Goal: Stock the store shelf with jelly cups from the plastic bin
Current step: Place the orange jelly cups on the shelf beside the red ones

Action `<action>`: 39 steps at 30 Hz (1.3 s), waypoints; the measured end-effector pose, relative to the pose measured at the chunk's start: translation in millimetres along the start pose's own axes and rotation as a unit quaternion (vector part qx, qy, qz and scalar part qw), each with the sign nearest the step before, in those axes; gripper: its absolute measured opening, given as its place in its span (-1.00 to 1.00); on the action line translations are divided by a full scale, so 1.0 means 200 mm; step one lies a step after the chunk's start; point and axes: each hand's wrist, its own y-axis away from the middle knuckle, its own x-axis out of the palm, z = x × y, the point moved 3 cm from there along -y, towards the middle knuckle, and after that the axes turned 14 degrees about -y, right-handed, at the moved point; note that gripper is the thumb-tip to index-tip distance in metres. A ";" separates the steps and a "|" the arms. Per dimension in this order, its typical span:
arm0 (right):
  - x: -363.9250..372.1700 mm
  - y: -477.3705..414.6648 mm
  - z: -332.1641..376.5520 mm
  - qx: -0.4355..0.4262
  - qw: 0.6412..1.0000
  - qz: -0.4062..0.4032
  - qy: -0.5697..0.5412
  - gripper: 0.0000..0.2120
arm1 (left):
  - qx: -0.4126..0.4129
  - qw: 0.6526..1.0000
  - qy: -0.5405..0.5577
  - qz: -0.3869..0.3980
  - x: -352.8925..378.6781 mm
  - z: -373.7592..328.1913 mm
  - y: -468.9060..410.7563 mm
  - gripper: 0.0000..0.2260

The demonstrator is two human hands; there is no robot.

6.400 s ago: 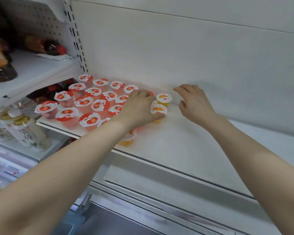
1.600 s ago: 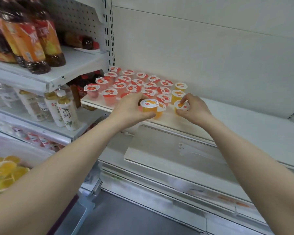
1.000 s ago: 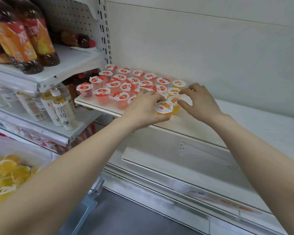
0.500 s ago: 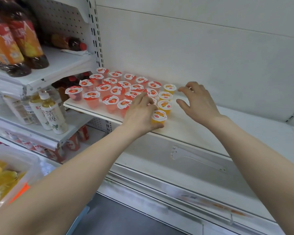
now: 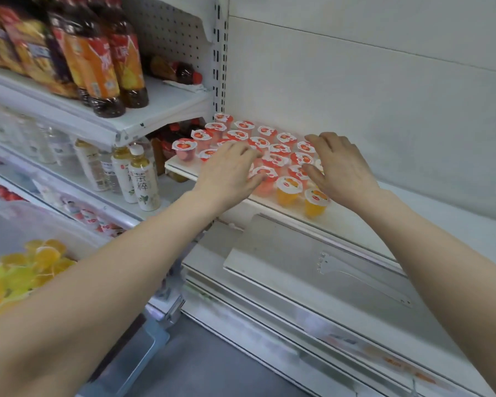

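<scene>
Our left hand [image 5: 226, 173] and right hand [image 5: 341, 170] lie open, fingers spread, gripping nothing, over the red jelly cups [image 5: 278, 149] at the shelf's [image 5: 355, 224] left end. Two orange jelly cups [image 5: 289, 190] stand at its front edge. The plastic bin [image 5: 26, 224] holds loose cups [image 5: 40, 259], orange and yellow.

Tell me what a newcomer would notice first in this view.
The left hand and the right hand spread open over a block of red-lidded jelly cups at the left end of the white shelf. Two orange jelly cups stand at the block's front right corner. At lower left, the plastic bin holds more yellow and orange cups.
</scene>
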 end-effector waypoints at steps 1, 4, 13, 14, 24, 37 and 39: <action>0.01 -0.02 0.06 -0.007 1.000 -0.001 -0.005 -0.51 | -0.007 1.000 -0.006 0.001 -0.02 0.08 0.03 -0.58; 0.07 -0.08 0.27 -0.037 0.999 -0.008 -0.019 -0.51 | -0.034 0.999 -0.019 0.005 -0.06 0.31 0.14 -0.61; 0.45 -0.23 1.02 -0.163 0.984 0.029 -0.067 -0.55 | -0.128 0.989 -0.050 0.047 -0.13 1.09 0.69 -0.63; 0.51 -0.24 1.11 -0.176 0.981 0.036 -0.070 -0.55 | -0.140 0.987 -0.052 0.059 -0.13 1.18 0.77 -0.62; 1.09 -0.19 1.87 -0.229 0.953 0.137 -0.141 -0.55 | -0.272 0.943 -0.052 0.184 0.03 1.80 1.61 -0.65; 1.95 -0.21 2.14 -0.193 0.884 0.417 -0.082 -0.55 | -0.359 0.885 -0.012 0.298 0.37 2.09 1.89 -0.66; 2.05 -0.22 2.17 -0.202 0.880 0.424 -0.062 -0.58 | -0.365 0.879 -0.018 0.305 0.42 2.13 1.87 -0.67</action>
